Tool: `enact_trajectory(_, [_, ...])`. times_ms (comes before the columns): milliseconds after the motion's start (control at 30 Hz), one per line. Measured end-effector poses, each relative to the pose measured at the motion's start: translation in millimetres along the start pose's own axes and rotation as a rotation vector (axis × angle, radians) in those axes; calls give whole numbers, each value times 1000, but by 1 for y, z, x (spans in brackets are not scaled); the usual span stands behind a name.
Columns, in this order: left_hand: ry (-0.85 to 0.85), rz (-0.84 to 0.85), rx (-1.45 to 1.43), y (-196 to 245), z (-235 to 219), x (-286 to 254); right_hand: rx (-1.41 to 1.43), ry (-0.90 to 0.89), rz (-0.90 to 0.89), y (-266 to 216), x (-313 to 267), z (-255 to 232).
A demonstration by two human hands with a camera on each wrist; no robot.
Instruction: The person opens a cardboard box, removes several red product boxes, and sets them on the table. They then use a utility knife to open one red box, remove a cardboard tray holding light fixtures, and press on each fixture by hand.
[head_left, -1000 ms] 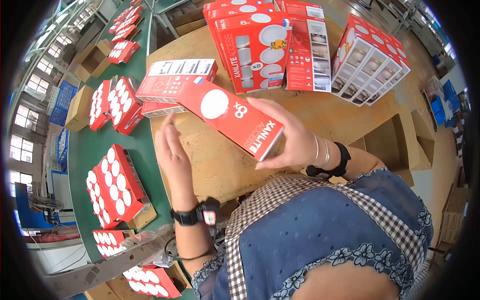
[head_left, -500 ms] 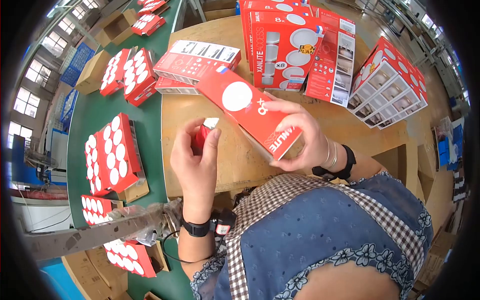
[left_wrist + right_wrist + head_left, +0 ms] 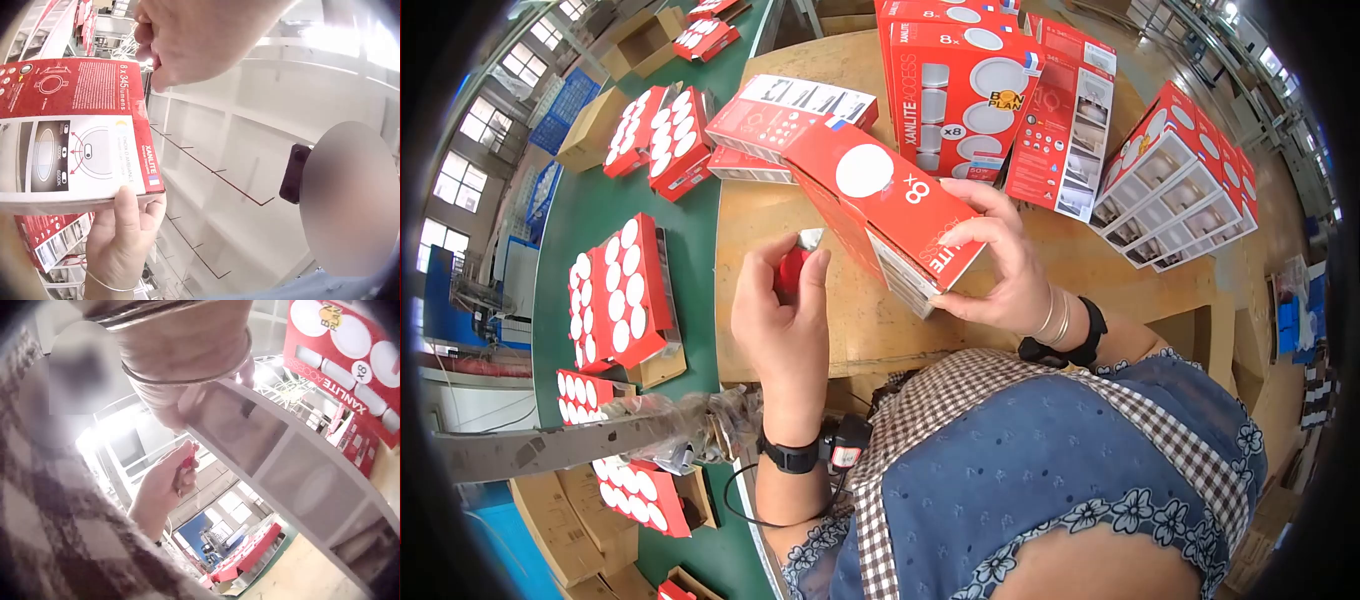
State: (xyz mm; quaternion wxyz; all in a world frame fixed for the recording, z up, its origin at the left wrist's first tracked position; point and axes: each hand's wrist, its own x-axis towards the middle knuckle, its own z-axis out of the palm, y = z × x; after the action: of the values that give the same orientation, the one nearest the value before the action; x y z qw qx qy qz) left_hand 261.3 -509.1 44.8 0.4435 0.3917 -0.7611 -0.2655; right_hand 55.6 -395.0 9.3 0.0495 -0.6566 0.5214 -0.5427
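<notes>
The right hand [image 3: 1005,260] grips one end of a red and white box [image 3: 880,190], thumb beneath and fingers over its top, tilting it above the table. In the left wrist view the box [image 3: 75,137] shows its printed face, with the right hand [image 3: 122,244] at its lower corner. To the left of the box, the left hand [image 3: 785,310] pinches a small red item [image 3: 793,272] with a whitish tip, not touching the box. The right wrist view shows the left hand [image 3: 159,487] beyond the box's picture side [image 3: 300,481].
Two flat boxes [image 3: 750,118] lie stacked at the table's left edge. Upright boxes [image 3: 960,100] stand at the back, more boxes [image 3: 1180,180] at the right. Beside the table runs a green conveyor [image 3: 700,290] with red boxes of white discs [image 3: 625,290]; a metal bar [image 3: 550,450] crosses it.
The left hand, earlier without a visible item, holds the small red one. The box has tilted so its long side shows more, and the right-hand fingers have shifted along it.
</notes>
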Motion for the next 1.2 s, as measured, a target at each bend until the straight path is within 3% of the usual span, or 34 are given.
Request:
enact_trajectory(167, [27,56,112,8,11,4,-12,-3,-2,0,1,-1])
enact_trajectory(467, [8,-10,233,17,18,12,-7,-2,5,-2,0,1])
enact_trajectory(1000, [35,-37,172,13,17,11,-8,7,9,-4,-2,6])
enact_trajectory(1200, [56,64,275,19,13,11,-11,16,12,-6,-2,7])
